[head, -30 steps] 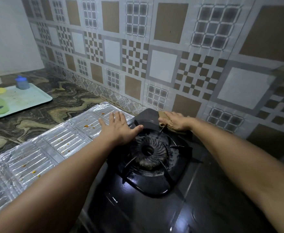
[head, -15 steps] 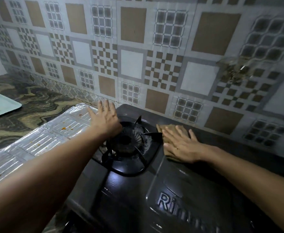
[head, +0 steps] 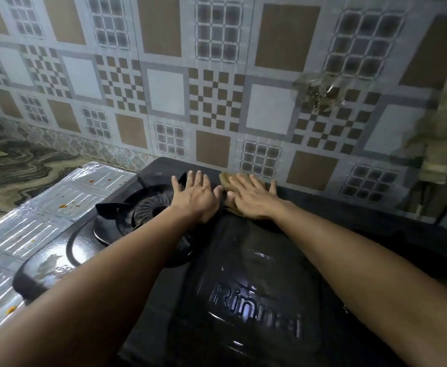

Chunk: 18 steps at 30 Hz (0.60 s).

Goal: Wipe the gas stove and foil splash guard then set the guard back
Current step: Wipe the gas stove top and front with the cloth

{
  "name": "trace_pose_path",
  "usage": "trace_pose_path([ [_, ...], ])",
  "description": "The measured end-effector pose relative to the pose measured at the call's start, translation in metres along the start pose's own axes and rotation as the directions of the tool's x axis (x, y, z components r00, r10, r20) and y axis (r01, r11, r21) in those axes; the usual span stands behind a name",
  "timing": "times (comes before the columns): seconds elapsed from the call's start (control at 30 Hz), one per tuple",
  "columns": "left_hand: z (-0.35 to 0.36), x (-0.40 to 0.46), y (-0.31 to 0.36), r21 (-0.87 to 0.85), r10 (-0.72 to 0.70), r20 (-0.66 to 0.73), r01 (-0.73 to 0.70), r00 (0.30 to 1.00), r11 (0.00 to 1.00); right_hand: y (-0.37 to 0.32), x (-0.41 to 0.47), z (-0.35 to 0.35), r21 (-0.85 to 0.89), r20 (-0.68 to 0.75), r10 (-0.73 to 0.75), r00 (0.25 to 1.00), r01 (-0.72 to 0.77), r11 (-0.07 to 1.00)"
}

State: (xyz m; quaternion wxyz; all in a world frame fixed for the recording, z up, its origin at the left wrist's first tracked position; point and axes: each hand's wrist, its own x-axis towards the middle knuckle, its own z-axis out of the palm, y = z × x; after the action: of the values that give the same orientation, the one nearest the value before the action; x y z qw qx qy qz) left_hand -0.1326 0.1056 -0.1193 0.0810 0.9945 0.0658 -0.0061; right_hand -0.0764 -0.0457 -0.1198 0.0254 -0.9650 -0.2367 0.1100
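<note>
Two hands lie flat on the black stove (head: 243,274), side by side near its back edge, thumbs nearly touching. Left hand (head: 194,198) has its fingers straight and spread, palm down at the right rim of the burner (head: 148,207), partly covering the pan support; it grips nothing. Right hand (head: 251,198) is also flat with straight fingers, pressing a brown cloth (head: 226,181) against the stove top just in front of the tiled wall (head: 217,88). Cloth edges show beyond the fingertips and under the heel of the palm.

Raised "Rinnai" lettering shows on the glossy stove centre, nearer the camera, between the two forearms. Light glints off the wet-looking surface there.

Left of the stove, the foil guard (head: 45,215) lies flat on the marbled table (head: 18,168), one long edge touching the stove's left side. Small orange and brown spots dot its ribbed panels.

On the wall above and right of the hands hangs a clear plastic piece (head: 320,94); what it holds is too blurred to tell. At the far right edge hangs a mottled green-brown cloth (head: 444,128).
</note>
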Motion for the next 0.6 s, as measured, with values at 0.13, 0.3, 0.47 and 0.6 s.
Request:
trace_pose_path([
  [0.13,0.003,0.0,0.001,-0.032,-0.015,-0.008,0.015,1.0,0.999,0.001,-0.042,0.016,-0.028,0.002,-0.113,0.994,0.113,0.993],
  [0.3,0.004,0.004,-0.002,-0.03,-0.025,-0.016,0.024,1.0,0.999,0.006,-0.044,0.007,-0.029,0.026,-0.079,0.997,0.079,0.996],
  [0.47,0.002,0.0,0.0,0.0,-0.017,-0.029,0.017,0.999,1.0,0.045,-0.027,-0.005,0.045,0.048,0.075,0.996,-0.077,0.996],
  [0.6,0.002,-0.001,0.001,0.024,-0.018,-0.041,0.019,0.999,1.0,0.078,-0.034,-0.005,0.055,0.094,0.19,0.977,-0.196,0.979],
])
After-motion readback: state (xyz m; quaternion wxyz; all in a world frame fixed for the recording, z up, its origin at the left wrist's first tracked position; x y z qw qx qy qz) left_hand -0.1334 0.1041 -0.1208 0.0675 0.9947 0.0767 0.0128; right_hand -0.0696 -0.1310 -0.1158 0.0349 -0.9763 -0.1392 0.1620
